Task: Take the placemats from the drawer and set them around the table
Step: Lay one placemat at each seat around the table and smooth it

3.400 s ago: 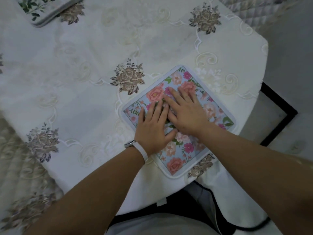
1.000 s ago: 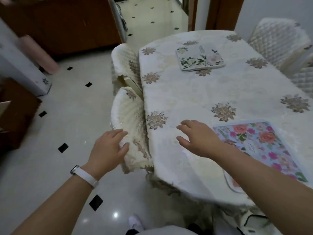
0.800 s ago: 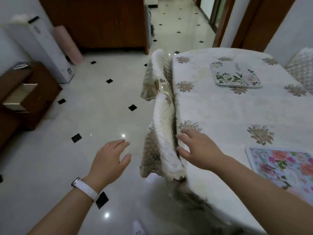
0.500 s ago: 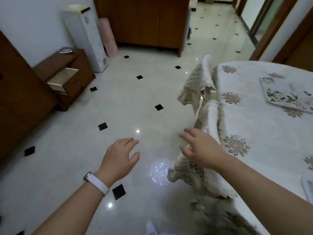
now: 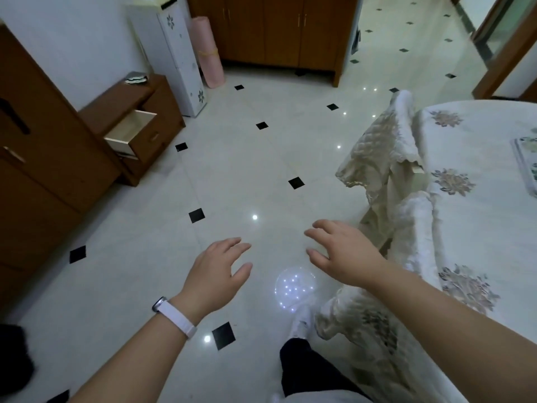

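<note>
Head view: gaze has swung off the table (image 5: pixel 494 228) toward the open drawer (image 5: pixel 132 130); only one placemat (image 5: pixel 527 167) edge shows at right. Left hand (image 5: pixel 216 274) and right hand (image 5: pixel 344 257) both spread wide, empty, over floor. Likely heading back for another mat; drawer contents not visible.

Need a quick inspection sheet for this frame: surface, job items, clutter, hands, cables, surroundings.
Surface: table at right under a white embroidered cloth; glossy tiled floor with black insets.
Job's things: one placemat on the table, cut off by the frame edge; drawer pulled open in the low cabinet at left, contents not visible.
Clutter: pink roll leaning by the white unit.
Grippers: left hand and right hand both open and empty, held over the floor.
Cables: nothing seen.
Surroundings: covered chairs along the table's edge; wooden cupboard at the back.
</note>
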{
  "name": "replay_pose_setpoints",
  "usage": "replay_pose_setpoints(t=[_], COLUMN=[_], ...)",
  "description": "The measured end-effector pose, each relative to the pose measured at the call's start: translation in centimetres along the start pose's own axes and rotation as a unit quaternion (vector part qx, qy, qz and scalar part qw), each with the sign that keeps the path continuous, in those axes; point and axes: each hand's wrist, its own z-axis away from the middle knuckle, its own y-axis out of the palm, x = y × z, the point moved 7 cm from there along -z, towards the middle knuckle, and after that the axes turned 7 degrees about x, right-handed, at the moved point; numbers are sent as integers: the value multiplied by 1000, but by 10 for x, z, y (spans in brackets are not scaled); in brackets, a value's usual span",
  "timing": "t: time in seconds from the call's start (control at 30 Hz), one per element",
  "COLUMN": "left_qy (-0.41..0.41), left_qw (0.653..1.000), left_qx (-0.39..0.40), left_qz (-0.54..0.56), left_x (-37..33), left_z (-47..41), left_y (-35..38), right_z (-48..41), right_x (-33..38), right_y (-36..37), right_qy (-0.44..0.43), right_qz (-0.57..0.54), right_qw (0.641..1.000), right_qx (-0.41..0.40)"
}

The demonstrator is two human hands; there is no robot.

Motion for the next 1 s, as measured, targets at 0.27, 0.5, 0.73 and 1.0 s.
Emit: replay_pose_setpoints(t=[0.27, 0.5, 0.73, 1.0], left_qy=[-4, 61, 86, 188], left_qw=[997, 985, 986, 976], left_qx=[14, -8, -15, 8], left_qz=[-73, -162, -142, -108], left_x=[8, -20, -16, -13], left_z=[-131, -228, -308, -440], left_y=[-33, -52, -77, -78], right_z=[-120, -178, -215, -275], right_x=[-50, -113, -149, -205], right_y=[-25, -72, -100, -127], right_qy=[-4, 28, 74, 185], right_qz=[-23, -15, -21, -22], right_qw=[1000, 1000, 997, 983], right_qx=[13, -1, 4, -6])
